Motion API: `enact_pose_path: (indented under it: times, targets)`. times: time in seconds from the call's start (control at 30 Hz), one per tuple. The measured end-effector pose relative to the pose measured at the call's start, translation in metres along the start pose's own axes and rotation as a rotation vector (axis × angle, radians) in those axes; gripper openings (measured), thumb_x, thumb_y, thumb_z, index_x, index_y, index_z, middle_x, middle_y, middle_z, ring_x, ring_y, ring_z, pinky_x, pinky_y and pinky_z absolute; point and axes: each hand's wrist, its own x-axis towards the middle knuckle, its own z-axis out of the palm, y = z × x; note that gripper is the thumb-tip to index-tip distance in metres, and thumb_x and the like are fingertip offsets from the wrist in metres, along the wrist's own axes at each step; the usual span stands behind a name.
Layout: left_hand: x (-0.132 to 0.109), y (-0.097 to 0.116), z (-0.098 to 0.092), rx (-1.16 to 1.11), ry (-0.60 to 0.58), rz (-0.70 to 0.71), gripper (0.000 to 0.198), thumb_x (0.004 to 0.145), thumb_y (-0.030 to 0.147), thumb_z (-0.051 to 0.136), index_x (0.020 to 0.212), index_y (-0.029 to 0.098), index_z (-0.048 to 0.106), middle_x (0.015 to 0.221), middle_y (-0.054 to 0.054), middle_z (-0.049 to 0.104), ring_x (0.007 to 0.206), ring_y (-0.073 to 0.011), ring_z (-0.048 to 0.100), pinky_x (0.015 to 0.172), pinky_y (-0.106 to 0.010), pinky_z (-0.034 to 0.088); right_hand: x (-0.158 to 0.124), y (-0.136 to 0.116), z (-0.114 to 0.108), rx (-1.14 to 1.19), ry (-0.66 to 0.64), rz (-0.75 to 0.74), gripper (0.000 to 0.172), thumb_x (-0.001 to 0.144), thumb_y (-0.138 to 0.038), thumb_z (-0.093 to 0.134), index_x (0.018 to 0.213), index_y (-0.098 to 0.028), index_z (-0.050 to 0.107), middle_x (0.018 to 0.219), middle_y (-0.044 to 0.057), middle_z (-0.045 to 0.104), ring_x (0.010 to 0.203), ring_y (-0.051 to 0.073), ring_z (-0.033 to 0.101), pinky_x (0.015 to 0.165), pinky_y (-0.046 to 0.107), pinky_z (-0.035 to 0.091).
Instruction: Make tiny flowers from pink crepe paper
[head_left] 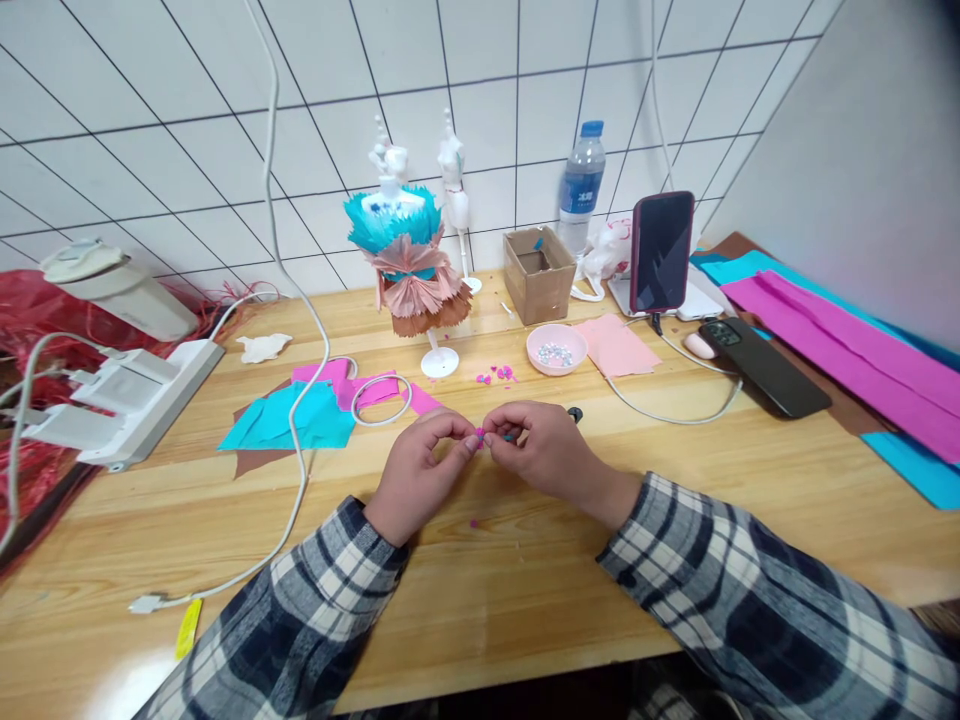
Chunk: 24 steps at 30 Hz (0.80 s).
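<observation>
My left hand (429, 468) and my right hand (553, 452) meet above the middle of the table. Both pinch a tiny pink-and-blue piece (481, 436), possibly folded paper, between thumb and forefinger. My fingers cover most of it. A bit of blue shows under the right fingers, and a small dark object (575, 414) peeks out behind that hand. Just beyond lie several small pink-and-blue bits (496, 375). A pink speck (474, 524) rests nearer to me. Farther back stands a miniature dress form (409, 262) in a ruffled turquoise, pink and brown paper dress.
Left are turquoise paper (289, 418), a cable (298, 480) and a power strip (142, 400). A pink bowl (556, 364) of shiny beads, a cardboard box (538, 285), a water bottle (582, 190) and phones (765, 368) stand right. Pink paper strips (855, 345) lie far right.
</observation>
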Motion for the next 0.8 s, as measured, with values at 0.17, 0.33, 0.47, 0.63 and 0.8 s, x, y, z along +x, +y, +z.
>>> enact_pose_path:
  times: [0.17, 0.33, 0.47, 0.63, 0.8]
  targets:
    - [0.001, -0.004, 0.001, -0.197, 0.003, -0.123, 0.019, 0.082, 0.035, 0.060, 0.079, 0.017, 0.064, 0.078, -0.003, 0.064, 0.077, -0.0172, 0.057, 0.073, -0.027, 0.044, 0.003, 0.003, -0.006, -0.004, -0.077, 0.041, 0.016, 0.082, -0.025, 0.057, 0.085, -0.019, 0.072, 0.072, 0.001, 0.069, 0.060, 0.012, 0.057, 0.057, 0.023, 0.042]
    - [0.001, -0.005, 0.005, -0.304, 0.028, -0.215, 0.022, 0.078, 0.037, 0.065, 0.082, 0.016, 0.067, 0.079, -0.003, 0.067, 0.074, -0.0156, 0.058, 0.072, -0.026, 0.046, 0.010, 0.014, -0.019, -0.294, -0.039, -0.061, 0.024, 0.086, -0.022, 0.052, 0.098, -0.022, 0.073, 0.098, 0.006, 0.071, 0.092, 0.020, 0.061, 0.084, 0.034, 0.044]
    - [0.001, -0.006, 0.006, -0.301, 0.074, -0.224, 0.024, 0.077, 0.040, 0.067, 0.082, 0.016, 0.068, 0.081, -0.004, 0.069, 0.075, -0.0163, 0.060, 0.072, -0.027, 0.047, 0.011, 0.012, -0.020, -0.364, 0.064, -0.107, 0.024, 0.082, -0.020, 0.058, 0.100, -0.021, 0.073, 0.107, 0.008, 0.068, 0.102, 0.023, 0.056, 0.092, 0.038, 0.040]
    - [0.002, -0.006, 0.006, -0.312, 0.108, -0.216, 0.025, 0.075, 0.040, 0.069, 0.080, 0.016, 0.069, 0.079, -0.004, 0.070, 0.074, -0.0168, 0.062, 0.071, -0.027, 0.048, 0.006, -0.002, -0.011, -0.013, -0.018, 0.125, 0.021, 0.079, -0.036, 0.064, 0.086, -0.019, 0.074, 0.077, 0.003, 0.069, 0.060, 0.012, 0.050, 0.058, 0.026, 0.041]
    - [0.002, -0.005, 0.006, -0.252, 0.117, -0.180, 0.022, 0.075, 0.039, 0.070, 0.077, 0.017, 0.070, 0.076, -0.004, 0.070, 0.070, -0.0166, 0.062, 0.068, -0.027, 0.048, 0.004, -0.002, -0.005, 0.156, -0.054, 0.220, 0.020, 0.073, -0.033, 0.068, 0.085, -0.018, 0.072, 0.071, 0.001, 0.066, 0.055, 0.010, 0.045, 0.053, 0.023, 0.037]
